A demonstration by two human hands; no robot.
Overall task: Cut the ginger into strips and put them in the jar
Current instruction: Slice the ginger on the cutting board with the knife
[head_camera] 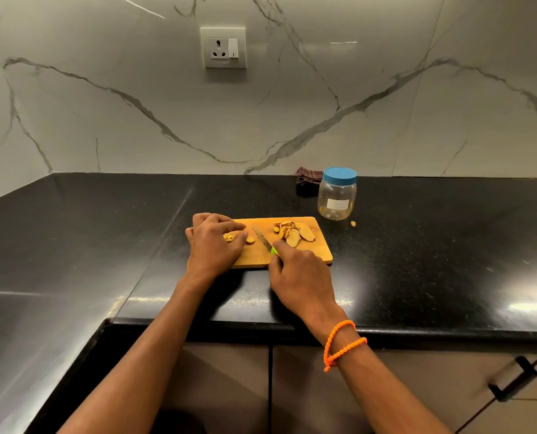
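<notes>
— Marble-veined wall up top, black polished bench below, and dead centre sits the wooden cutting board. What have you got on it?

— Left hand is down on the board's left end, fingers curled over a small piece of ginger, pinning it. Another little chunk lies just right of those fingertips.

— And the other side?

— Right hand at the board's near edge, fingers wrapped round the green handle of a knife. Index finger runs along the top, blade angling away across the middle of the board, tip pointing toward the wall.

— Sliced stuff?

— A heap of ginger slices on the board's right half, just right of the blade, overlapping flat pieces. Whether any are strips, I cannot tell.

— The jar?

— Clear jar with its blue lid on, standing upright on the bench just beyond the board's far right corner. One stray ginger scrap lies on the bench beside its base.

— Anything else?

— Dark cloth bunched behind the jar against the wall, a socket plate high above the board, orange bracelet on the right wrist.
</notes>
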